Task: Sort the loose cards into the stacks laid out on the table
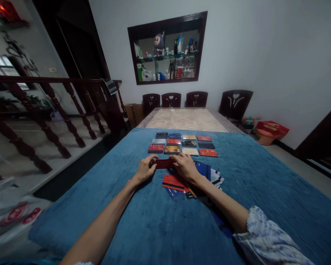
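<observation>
Between my two hands is a dark red card (164, 163), tilted up from the blue cloth. My left hand (146, 168) pinches its left end, and my right hand (186, 167) grips the right end. Just beyond, rows of bank-type cards lie in a neat grid, among them a red card (155, 148), a gold card (171, 149) and a white card (190, 151). Under and beside my right forearm spreads a loose pile of cards, with an orange-red card (173, 182) and a blue card (203, 170) showing. My forearm hides part of that pile.
A blue cloth (121, 221) covers the near part of the long table (184, 119). Dark chairs (235, 103) stand at its far end and right. A wooden railing (57, 80) runs along the left, with a white plastic bag (16, 217) below. A wall shelf (168, 57) holds bottles and a toy.
</observation>
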The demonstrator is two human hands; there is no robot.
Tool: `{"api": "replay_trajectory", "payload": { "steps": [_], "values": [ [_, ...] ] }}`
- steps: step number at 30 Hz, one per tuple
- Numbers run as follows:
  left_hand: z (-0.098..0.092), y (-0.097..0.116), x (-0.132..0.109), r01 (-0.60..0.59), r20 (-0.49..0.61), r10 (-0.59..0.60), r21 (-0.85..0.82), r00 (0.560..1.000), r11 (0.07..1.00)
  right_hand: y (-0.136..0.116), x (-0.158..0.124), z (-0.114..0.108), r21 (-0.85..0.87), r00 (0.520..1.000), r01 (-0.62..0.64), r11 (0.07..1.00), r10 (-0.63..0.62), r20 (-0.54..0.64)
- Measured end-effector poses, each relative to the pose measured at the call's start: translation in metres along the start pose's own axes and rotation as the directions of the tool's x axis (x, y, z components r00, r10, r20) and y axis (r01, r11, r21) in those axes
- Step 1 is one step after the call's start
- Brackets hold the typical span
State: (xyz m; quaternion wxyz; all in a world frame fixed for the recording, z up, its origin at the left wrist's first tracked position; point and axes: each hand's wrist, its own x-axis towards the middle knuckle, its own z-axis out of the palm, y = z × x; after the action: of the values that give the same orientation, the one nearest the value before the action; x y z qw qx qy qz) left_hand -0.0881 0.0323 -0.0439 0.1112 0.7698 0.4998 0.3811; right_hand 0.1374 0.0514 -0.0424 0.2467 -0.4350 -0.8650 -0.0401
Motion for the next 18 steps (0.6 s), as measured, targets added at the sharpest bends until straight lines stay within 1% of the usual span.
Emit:
{"api": "replay_trajectory", "payload": {
  "steps": [7, 12, 18],
  "values": [
    [0.003, -0.005, -0.001, -0.008, 0.002, 0.008, 0.002, 1.000, 1.000, -0.001, -0.001, -0.003, -0.005, 0.995, -0.025, 1.000, 0.025, 0.101],
    [0.007, -0.009, -0.002, -0.027, 0.050, 0.026, 0.026, 0.998, 0.999, -0.006, -0.001, -0.008, 0.001, 0.983, -0.046, 0.999, 0.045, 0.176],
    [0.011, -0.013, -0.003, -0.065, 0.081, 0.060, 0.056, 0.995, 0.996, -0.007, 0.000, -0.007, -0.037, 0.978, -0.053, 0.998, 0.059, 0.198]
  ]
}}
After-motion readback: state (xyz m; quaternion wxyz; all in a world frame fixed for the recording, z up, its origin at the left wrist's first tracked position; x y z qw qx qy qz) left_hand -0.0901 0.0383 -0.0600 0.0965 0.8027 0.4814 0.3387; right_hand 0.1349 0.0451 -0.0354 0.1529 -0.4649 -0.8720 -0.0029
